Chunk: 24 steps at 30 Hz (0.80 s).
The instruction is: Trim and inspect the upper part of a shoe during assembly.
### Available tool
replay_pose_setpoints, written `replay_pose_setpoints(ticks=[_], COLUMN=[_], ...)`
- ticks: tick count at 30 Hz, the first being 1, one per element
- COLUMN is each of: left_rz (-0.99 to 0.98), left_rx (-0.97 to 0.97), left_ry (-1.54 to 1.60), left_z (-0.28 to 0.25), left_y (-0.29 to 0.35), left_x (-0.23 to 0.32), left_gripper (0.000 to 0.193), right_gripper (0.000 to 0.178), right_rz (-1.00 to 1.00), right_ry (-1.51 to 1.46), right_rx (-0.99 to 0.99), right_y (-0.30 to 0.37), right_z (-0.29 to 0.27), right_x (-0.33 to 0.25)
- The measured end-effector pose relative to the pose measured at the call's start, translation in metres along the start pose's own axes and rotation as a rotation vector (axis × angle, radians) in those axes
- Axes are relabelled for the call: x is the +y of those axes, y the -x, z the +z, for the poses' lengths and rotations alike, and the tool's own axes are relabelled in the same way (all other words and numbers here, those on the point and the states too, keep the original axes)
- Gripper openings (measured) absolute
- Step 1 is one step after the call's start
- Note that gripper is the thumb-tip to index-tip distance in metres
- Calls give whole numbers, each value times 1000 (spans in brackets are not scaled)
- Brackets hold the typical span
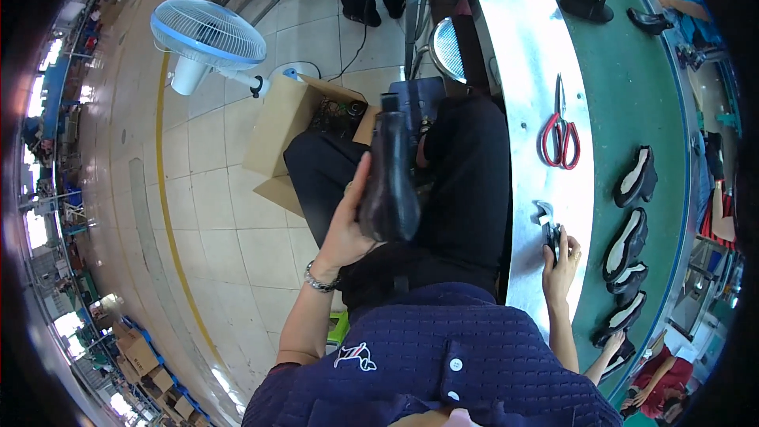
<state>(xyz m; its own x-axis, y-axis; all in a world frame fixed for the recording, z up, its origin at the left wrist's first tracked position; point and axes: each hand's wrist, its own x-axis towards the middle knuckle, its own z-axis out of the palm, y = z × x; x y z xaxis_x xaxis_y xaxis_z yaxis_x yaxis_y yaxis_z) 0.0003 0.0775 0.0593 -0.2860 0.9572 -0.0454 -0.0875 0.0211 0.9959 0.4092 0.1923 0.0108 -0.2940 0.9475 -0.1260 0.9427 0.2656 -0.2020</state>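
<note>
The left hand (pixel 348 225) is gripping a glossy black shoe (pixel 389 182), wrapping around its left side and holding it up over the lap, between the knees of the dark trousers (pixel 478 166); the shoe is standing lengthwise in view, its broad rounded end pointing toward the person's body. A metal bracelet or watch (pixel 322 277) is circling the left wrist. The right hand (pixel 562 257) is working well apart from the left, its fingers closing around a dark-handled tool (pixel 553 239) over the shiny metal bench (pixel 545 39); the tool's bright metal head is pointing away from the body, and its exact kind is staying unclear. Red-handled scissors (pixel 561 136) are lying farther up the same bench, their blades pointing away. Beyond the bench, a green conveyor belt (pixel 632 87) is carrying black shoes with pale insoles (pixel 625 245), and another person's hand (pixel 613 342) is reaching in beside the nearest ones. To the left of the lap, an unfolded cardboard box (pixel 277 122) is sitting with its flaps spread, holding dark items too indistinct to name, while a blue-rimmed fan (pixel 209 34) is standing just past it on the tiled floor (pixel 209 166).
</note>
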Motion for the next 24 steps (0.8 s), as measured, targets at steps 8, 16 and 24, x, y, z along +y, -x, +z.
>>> replay_pose_setpoints(ticks=[8, 16, 24], left_rz=[-577, -492, -447], left_rx=[189, 91, 66], left_ry=[362, 161, 2], left_z=[-71, -29, -21], left_y=[27, -45, -67], left_x=[-9, 19, -3], left_gripper=[73, 72, 87], right_gripper=[52, 73, 72], right_rz=[400, 367, 208], right_ry=[-812, -1626, -1286], right_rx=[-425, -821, -977], right_y=[-17, -38, -86], right_z=[-24, -79, -106], right_x=[-10, -117, -210])
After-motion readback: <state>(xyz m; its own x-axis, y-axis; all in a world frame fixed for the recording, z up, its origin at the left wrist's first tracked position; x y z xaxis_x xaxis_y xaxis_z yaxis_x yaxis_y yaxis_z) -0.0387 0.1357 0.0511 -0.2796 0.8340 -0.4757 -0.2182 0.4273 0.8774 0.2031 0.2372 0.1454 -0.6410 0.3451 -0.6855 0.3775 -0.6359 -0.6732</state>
